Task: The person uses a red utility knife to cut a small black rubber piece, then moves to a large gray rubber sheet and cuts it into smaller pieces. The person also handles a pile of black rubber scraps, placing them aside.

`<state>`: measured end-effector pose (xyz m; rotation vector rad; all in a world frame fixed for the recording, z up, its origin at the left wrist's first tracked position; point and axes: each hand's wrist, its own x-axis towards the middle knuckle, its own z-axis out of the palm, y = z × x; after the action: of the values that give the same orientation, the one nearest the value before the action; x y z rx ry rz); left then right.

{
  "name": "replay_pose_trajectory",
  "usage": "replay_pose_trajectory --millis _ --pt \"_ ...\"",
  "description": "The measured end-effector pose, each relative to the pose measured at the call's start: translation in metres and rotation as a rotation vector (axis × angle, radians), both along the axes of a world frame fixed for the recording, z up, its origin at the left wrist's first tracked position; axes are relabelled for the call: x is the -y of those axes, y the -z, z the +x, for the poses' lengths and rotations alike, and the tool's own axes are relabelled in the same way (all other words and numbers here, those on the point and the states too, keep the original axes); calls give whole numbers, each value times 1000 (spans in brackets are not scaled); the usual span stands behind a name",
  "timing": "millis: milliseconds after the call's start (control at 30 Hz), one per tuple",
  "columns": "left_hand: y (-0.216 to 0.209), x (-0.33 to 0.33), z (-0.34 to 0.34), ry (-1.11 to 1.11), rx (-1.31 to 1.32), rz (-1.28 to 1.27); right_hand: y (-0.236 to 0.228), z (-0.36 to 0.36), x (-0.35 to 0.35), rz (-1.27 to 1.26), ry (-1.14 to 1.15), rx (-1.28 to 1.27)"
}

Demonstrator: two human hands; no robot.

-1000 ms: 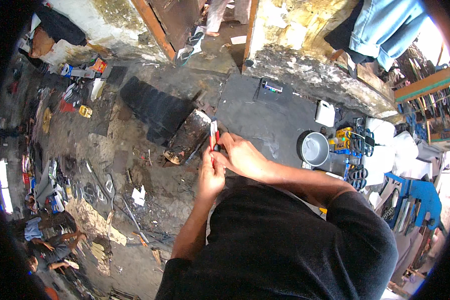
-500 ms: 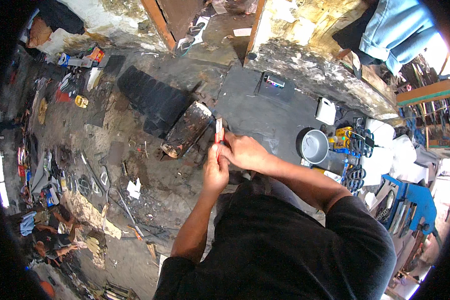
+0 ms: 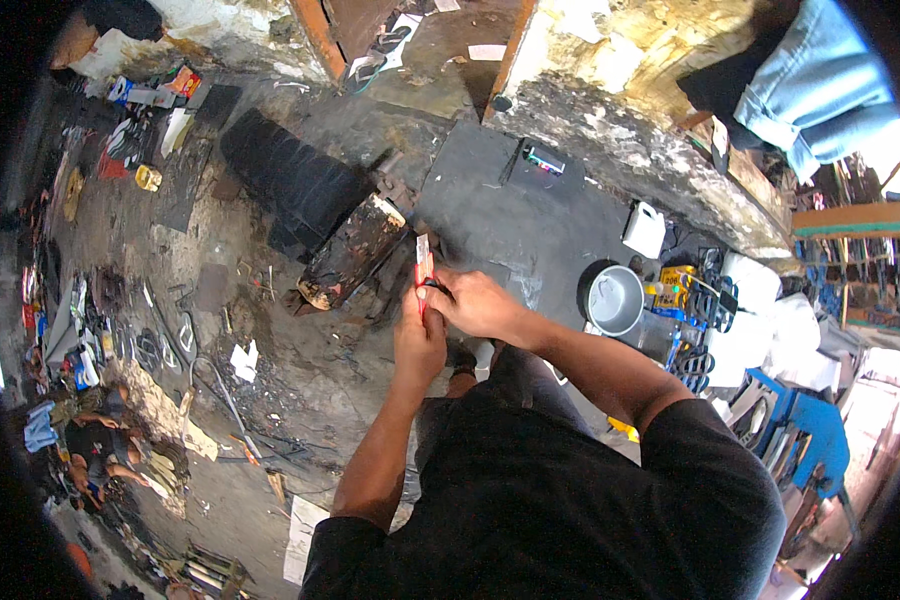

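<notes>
In front of my body both hands meet at a slim red thing with a pale, flat, strip-like upper end (image 3: 424,262); its exact kind I cannot make out. My left hand (image 3: 418,340) is closed round its lower part, thumb up. My right hand (image 3: 478,302) comes in from the right, fingers curled against the same thing. A small dark piece shows at the right fingertips. Just beyond the hands lies a scorched, worn wooden block (image 3: 355,250), with a dark ribbed sheet (image 3: 290,180) on its far left side.
To the right stand a grey metal pot (image 3: 613,300), a white jerrycan (image 3: 645,228), stacked sandals (image 3: 705,310) and a blue metal machine (image 3: 815,430). Scraps, cables and a white paper piece (image 3: 244,361) litter the ground at left. Another person (image 3: 100,450) sits at lower left.
The view has shifted slightly, so the surroundings sit a little further left. Both hands stay together on the red thing; the right fingers have shifted a little on it.
</notes>
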<state>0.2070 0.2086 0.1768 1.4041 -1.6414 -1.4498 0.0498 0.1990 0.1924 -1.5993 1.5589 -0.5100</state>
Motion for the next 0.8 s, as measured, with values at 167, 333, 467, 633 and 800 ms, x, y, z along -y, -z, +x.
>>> replay_pose_trajectory --millis 167,333,467,633,800 --pt "43 4 -26 1 155 -65 23 -23 11 -61 -39 -121" --pt "76 14 -70 -107 149 24 86 -54 34 201 -69 -147" --pt "114 30 -93 -167 191 33 127 -70 57 92 -153 -114" --pt "157 48 -111 -264 251 46 169 -74 87 235 -80 -29" --pt "192 60 -118 -374 237 -64 200 -75 112 509 -20 225"
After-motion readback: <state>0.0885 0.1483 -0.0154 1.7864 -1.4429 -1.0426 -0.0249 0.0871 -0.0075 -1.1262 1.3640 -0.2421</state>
